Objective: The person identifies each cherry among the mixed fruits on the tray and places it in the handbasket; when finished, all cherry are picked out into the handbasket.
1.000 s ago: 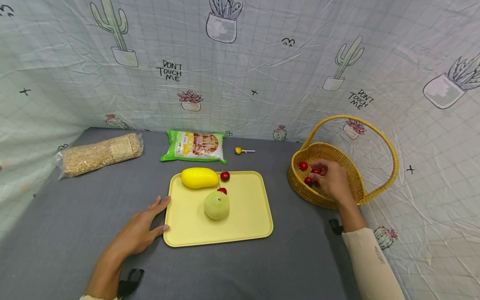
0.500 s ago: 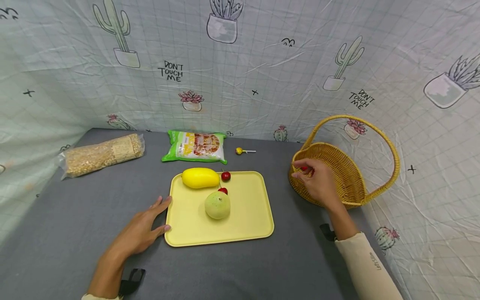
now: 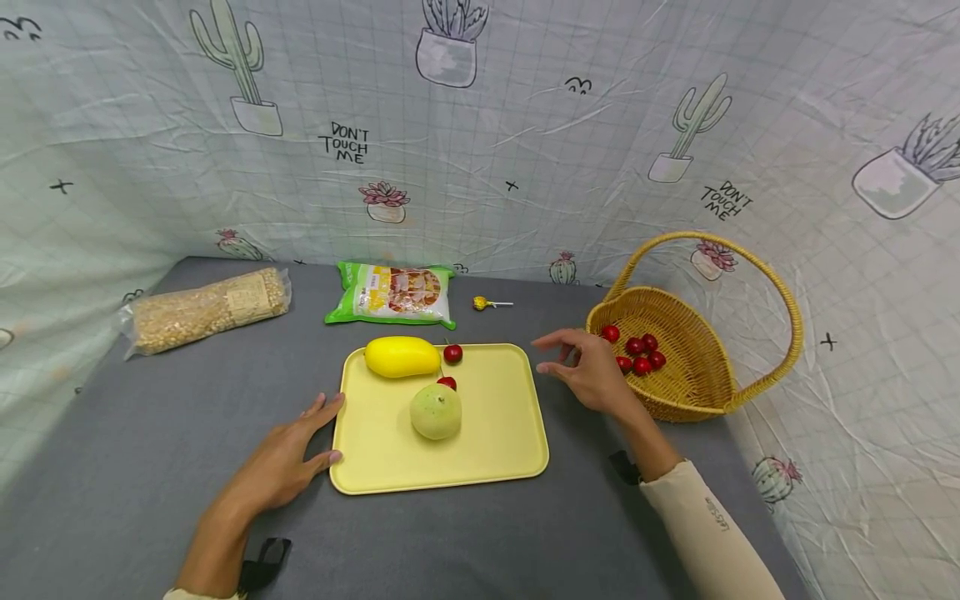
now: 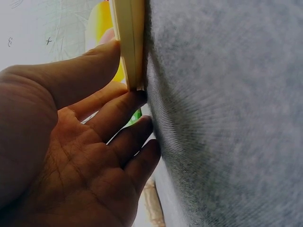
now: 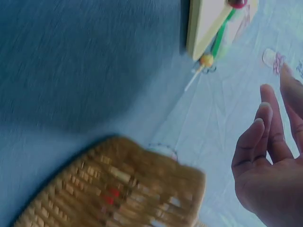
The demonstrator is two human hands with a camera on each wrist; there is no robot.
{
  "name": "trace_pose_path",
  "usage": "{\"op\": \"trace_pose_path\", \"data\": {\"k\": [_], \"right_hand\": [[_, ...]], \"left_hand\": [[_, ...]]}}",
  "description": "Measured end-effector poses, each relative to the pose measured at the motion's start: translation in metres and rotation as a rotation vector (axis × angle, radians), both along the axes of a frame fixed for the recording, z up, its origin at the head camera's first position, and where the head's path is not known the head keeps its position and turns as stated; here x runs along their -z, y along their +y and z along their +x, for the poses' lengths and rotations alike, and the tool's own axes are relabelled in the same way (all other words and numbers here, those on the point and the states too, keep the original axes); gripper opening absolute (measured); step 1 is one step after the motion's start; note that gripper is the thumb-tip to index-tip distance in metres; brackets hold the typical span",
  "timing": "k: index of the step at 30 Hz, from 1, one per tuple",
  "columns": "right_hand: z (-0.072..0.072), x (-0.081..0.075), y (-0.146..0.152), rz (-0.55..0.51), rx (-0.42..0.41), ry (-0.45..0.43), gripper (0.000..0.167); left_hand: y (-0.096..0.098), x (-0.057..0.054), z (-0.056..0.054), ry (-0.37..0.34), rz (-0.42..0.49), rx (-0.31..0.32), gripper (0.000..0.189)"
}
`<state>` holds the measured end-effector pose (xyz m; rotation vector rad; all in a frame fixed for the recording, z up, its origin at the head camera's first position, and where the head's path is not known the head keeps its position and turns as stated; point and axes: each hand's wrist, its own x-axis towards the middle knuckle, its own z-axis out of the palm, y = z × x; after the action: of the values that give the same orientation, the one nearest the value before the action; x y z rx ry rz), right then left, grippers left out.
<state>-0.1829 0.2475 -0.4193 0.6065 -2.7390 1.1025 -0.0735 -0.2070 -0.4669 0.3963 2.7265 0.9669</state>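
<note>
My left hand (image 3: 281, 458) rests at the left edge of a pale yellow tray (image 3: 498, 442), thumb and forefinger spread apart along its rim. In the left wrist view the thumb touches the rim (image 4: 125, 28). On the tray lie a yellow mango-shaped fruit (image 3: 402, 357), a round pale green fruit (image 3: 437, 412) and two cherries; one cherry (image 3: 452, 354) is beside the yellow fruit, the other (image 3: 447, 382) partly behind the green one. Between tray and basket my right hand (image 3: 588, 371) hovers, fingers loosely bent and holding nothing. Several red cherries (image 3: 642, 364) sit in the woven basket (image 3: 701, 371).
Along the back of the grey table (image 3: 450, 542) lie a clear bag of beans or grain (image 3: 206, 308), a green-and-white food packet (image 3: 393, 293) and a lollipop (image 3: 483, 303). The basket's tall handle (image 3: 787, 308) arches up at the right. A printed cloth (image 3: 480, 167) hangs behind.
My right hand has come left out of the basket, past its near rim, toward the tray. The cherries in the basket now show. My left hand and the tray keep their places.
</note>
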Motion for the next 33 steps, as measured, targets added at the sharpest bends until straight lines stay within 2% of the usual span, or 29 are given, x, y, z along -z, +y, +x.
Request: {"op": "trace_pose_path", "data": {"k": [8,18,22,33], "right_hand": [[-0.005,0.011,-0.026,0.005,-0.134,-0.105,0.030],[-0.020,0.023,-0.059,0.096,-0.254,-0.173,0.034],[-0.024,0.024,-0.070,0.105,-0.311,-0.219,0.035],[-0.032,0.019,-0.095,0.164,-0.435,-0.255,0.035]], "left_hand": [[0.001,-0.001,0.000,0.006,0.001,0.001,0.084],[0.001,-0.002,0.000,0.013,0.000,0.000,0.084],[0.001,-0.001,0.000,0.012,-0.002,0.000,0.084],[0.002,-0.001,0.000,0.008,-0.007,-0.009,0.084]]}}
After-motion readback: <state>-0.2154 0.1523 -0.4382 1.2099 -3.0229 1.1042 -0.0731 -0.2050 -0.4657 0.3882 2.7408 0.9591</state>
